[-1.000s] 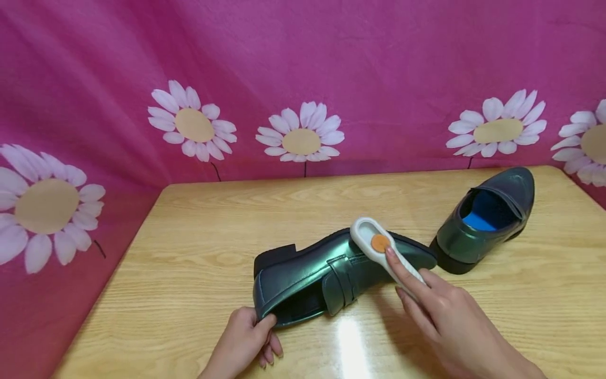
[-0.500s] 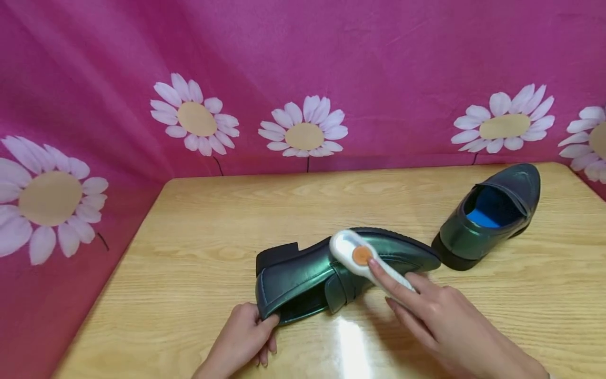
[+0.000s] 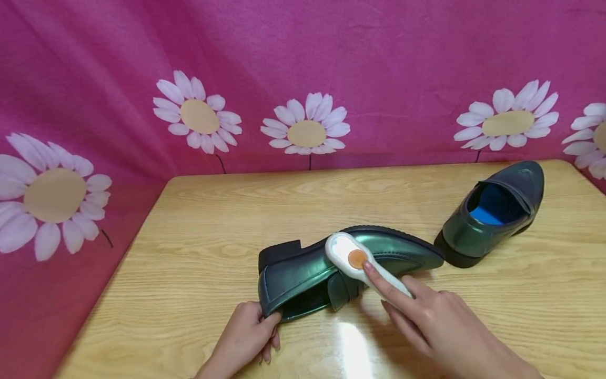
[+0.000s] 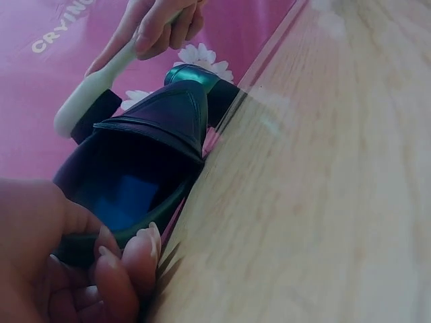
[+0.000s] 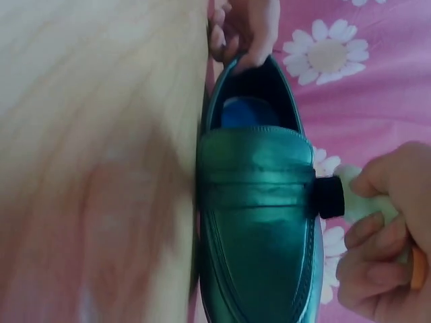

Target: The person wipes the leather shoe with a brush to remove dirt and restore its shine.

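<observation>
Loafer [image 3: 295, 279], one, dark green with a metallic sheen, lying on its side in the middle of the counter [image 3: 199, 231]; its sole faces the counter's far edge, its opening faces the near side, and its toe points toward the right edge. Black heel block [image 3: 279, 256] at the end nearer the left edge. Blue insole [image 5: 248, 112] inside, visible to me in both wrist views.

Left hand [image 3: 246, 334]: grasping; I see thumb and fingers pinching the rim of the opening at the heel end.

Right hand [image 3: 440, 321]: grasping the handle of a brush, index finger laid along it with the tip at an orange disc [image 3: 357, 259].

Brush [image 3: 342, 252], one, white, slanting over the upturned flank of the loafer; in my right wrist view the dark bristles [image 5: 328, 197] meet that flank beside the strap.

Second loafer [image 3: 487, 236], one, matching finish, upright on its sole near the counter's far right corner, toe toward the far edge, blue inside. Its heel sits just beside the first loafer's toe; whether the two touch I cannot tell.

Cloth [image 3: 379, 58], magenta, hanging beyond the far edge and past the left edge, printed with white daisies [image 3: 306, 133]; the left wrist feed gives me the pale letters "CRYING" on pink.
</observation>
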`<state>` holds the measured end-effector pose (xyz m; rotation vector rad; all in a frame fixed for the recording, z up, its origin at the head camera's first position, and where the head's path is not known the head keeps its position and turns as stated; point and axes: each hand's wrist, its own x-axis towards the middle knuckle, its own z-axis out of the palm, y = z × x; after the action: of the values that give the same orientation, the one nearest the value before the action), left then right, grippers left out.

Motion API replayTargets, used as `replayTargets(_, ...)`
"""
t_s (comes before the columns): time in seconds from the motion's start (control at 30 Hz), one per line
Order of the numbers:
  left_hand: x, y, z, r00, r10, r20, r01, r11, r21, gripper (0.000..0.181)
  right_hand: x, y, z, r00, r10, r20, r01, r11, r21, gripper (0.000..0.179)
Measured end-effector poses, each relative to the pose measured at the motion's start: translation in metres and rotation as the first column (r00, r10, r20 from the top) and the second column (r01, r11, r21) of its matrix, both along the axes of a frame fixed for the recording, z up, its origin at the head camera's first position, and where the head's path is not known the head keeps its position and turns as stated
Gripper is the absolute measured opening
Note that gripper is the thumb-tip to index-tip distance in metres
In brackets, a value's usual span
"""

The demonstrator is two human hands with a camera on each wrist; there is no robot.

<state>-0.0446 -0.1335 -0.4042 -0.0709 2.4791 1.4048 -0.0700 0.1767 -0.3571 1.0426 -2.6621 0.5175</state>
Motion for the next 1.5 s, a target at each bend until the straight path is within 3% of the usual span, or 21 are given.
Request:
replayTargets(0.13,0.000,0.000,0.000,1.000,-0.001,-0.007,0.001,1.000,0.007,0.038,-0.004,0.004,0.003,0.990,-0.139,0.039,0.138,0.990,0.040,0.069)
replayTargets(0.2,0.000,0.001,0.000,1.000,-0.001,-0.002,0.001,1.000,0.008,0.038,-0.004,0.006,0.007,0.975,-0.191,0.113,0.183,0.980,0.073,0.073)
replayTargets(0.4,0.000,0.001,0.000,1.000,-0.003,0.008,0.003,1.000,0.003,0.038,-0.005,0.008,0.011,0.979,-0.108,0.175,0.094,0.992,0.082,0.075)
replayTargets(0.47,0.000,0.001,0.000,1.000,-0.005,0.006,0.005,1.000,0.002,0.037,-0.006,0.009,0.011,0.982,-0.126,0.140,0.116,0.990,0.078,0.072)
replayTargets(0.57,0.000,0.001,0.000,1.000,-0.008,0.006,0.008,1.000,0.001,0.037,-0.007,0.011,0.011,0.974,-0.165,0.155,0.153,0.984,0.086,0.071)
replayTargets(0.7,0.000,0.001,0.000,1.000,-0.008,0.008,0.008,1.000,0.003,0.037,-0.006,0.010,0.013,0.978,-0.114,0.175,0.097,0.990,0.099,0.075)
replayTargets(0.87,0.000,0.002,0.000,1.000,-0.011,0.008,0.010,1.000,0.006,0.036,-0.006,0.008,0.012,0.970,-0.179,0.162,0.166,0.982,0.090,0.074)
replayTargets(1.03,0.000,0.002,-0.001,1.000,-0.010,0.023,0.010,1.000,0.017,0.036,-0.005,0.009,0.010,0.974,-0.135,0.184,0.124,0.990,0.074,0.074)
replayTargets(1.1,0.000,0.002,-0.001,0.999,-0.008,0.035,0.007,1.000,0.026,0.036,-0.006,0.009,0.009,0.977,-0.153,0.149,0.145,0.987,0.063,0.073)
replayTargets(1.2,0.000,0.003,-0.001,0.999,-0.006,0.047,0.005,1.000,0.031,0.035,-0.007,0.009,0.010,0.967,-0.186,0.174,0.174,0.981,0.084,0.073)
replayTargets(1.33,0.000,0.001,-0.001,0.999,-0.011,0.049,0.010,1.000,0.027,0.036,-0.006,0.008,0.010,0.970,-0.132,0.206,0.120,0.990,0.069,0.073)
replayTargets(1.43,0.000,0.000,-0.001,0.998,-0.017,0.058,0.016,1.000,0.024,0.037,-0.008,0.006,0.008,0.983,-0.148,0.108,0.146,0.989,0.024,0.070)
replayTargets(1.5,-0.001,0.000,-0.001,0.997,-0.018,0.074,0.017,1.000,0.022,0.037,-0.008,0.005,0.008,0.978,-0.177,0.106,0.177,0.984,0.013,0.070)
